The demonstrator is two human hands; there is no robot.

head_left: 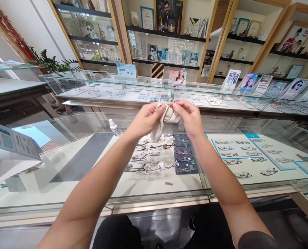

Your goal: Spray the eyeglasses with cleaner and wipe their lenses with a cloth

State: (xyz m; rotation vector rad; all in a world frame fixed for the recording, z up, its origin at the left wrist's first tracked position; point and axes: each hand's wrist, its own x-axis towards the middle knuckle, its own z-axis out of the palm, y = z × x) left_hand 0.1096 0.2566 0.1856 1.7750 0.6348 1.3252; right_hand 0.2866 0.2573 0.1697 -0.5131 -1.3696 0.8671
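Observation:
Above the glass counter, both my hands meet in front of me. My left hand (149, 119) is closed, its thumb pressing a cream cloth (157, 130) that hangs down below the fingers. My right hand (189, 114) pinches thumb against fingers at what looks like thin-rimmed eyeglasses (175, 91), at the cloth's right side. The faint rim rises just above the fingertips; cloth and fingers hide most of the frame. Left of my left hand, a small white spray bottle (114, 128) stands upright on the counter.
Under the glass counter top (154, 200) lie rows of eyeglass frames (183, 152) and a dark display mat (78, 159). A folded printed card (14, 145) stands at left. Beyond is another glass showcase (97, 90) with upright cards, backed by wooden shelves (166, 33).

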